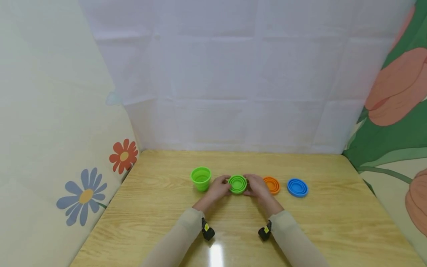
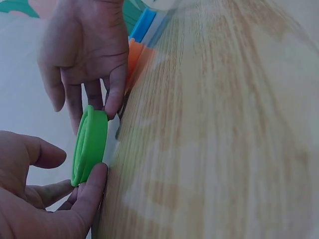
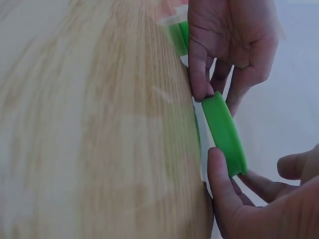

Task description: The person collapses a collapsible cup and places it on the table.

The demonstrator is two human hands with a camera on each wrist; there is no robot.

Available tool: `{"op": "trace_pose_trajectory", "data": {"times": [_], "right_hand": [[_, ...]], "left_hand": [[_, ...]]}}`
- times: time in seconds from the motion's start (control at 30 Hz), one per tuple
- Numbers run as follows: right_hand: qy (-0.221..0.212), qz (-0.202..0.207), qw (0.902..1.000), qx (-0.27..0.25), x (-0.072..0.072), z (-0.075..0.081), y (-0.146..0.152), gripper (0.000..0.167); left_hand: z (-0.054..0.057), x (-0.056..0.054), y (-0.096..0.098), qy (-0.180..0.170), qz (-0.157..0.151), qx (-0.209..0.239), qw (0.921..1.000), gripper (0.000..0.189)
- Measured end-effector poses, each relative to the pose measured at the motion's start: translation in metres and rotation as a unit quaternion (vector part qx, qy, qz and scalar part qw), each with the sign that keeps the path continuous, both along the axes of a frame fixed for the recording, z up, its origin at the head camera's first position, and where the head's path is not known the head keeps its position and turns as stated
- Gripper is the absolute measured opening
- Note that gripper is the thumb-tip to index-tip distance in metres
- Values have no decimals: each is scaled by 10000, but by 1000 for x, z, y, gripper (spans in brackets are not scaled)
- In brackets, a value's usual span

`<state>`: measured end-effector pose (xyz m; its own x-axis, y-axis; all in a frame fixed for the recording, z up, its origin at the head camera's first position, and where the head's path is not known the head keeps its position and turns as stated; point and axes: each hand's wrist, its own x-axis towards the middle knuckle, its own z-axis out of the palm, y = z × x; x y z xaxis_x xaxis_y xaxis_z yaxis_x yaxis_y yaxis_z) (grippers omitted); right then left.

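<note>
A green collapsible cup (image 1: 237,184), folded flat into rings, sits between both hands near the middle of the table. My left hand (image 1: 218,188) holds its left edge with the fingertips; the thumb stands off the rim in the left wrist view. At the opposite edge, my right hand (image 1: 257,186) holds it with its fingertips, the thumb likewise apart in the right wrist view. The wrist views show the folded cup (image 2: 90,145) edge-on, close over the tabletop. Just left of the left hand stands an expanded green cup (image 1: 201,178).
An orange folded cup (image 1: 271,185) lies right beside the right hand, partly covered by it. Farther right is a blue folded cup (image 1: 297,187). The wooden table (image 1: 333,222) ends at a white cloth backdrop (image 1: 220,74), with flowered cloths at both sides.
</note>
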<state>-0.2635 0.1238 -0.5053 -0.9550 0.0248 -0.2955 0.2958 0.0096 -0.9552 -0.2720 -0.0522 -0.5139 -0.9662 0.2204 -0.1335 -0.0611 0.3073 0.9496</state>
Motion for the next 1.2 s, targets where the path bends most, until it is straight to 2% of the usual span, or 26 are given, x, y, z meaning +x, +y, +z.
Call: {"op": "trace_pose_trajectory", "data": {"times": [0.23, 0.5, 0.6, 0.7, 0.83, 0.97, 1.1, 1.13, 1.2], "right_hand": [[-177, -2, 9998, 5, 0, 6, -3, 46], [-171, 219, 9989, 377, 3, 10, 1, 51], [-60, 311, 9975, 631, 5, 11, 2, 51], [132, 337, 9947, 963, 9, 13, 3, 52], [471, 350, 9886, 1387, 14, 20, 7, 50], [807, 553, 9839, 1495, 17, 26, 9, 46], [1302, 826, 9715, 1799, 17, 28, 7, 43], [1467, 881, 9666, 1909, 17, 29, 6, 42], [1837, 1034, 9539, 2135, 17, 31, 4, 42]], "left_hand": [[0, 2, -2, -56, 24, -97, 9999, 50], [5, 8, -5, -120, -17, -131, 9998, 50], [8, 13, -8, 24, -139, -298, 9995, 51], [15, 20, -11, 342, -401, -659, 9964, 52], [30, 31, -14, 970, -893, -1058, 9856, 54], [41, 43, -16, 1587, -1319, -1120, 9720, 53], [50, 54, -25, 2326, -1574, -1225, 9519, 49], [52, 56, -29, 2539, -1593, -1330, 9447, 48], [57, 59, -38, 3019, -1581, -1683, 9250, 45]]}}
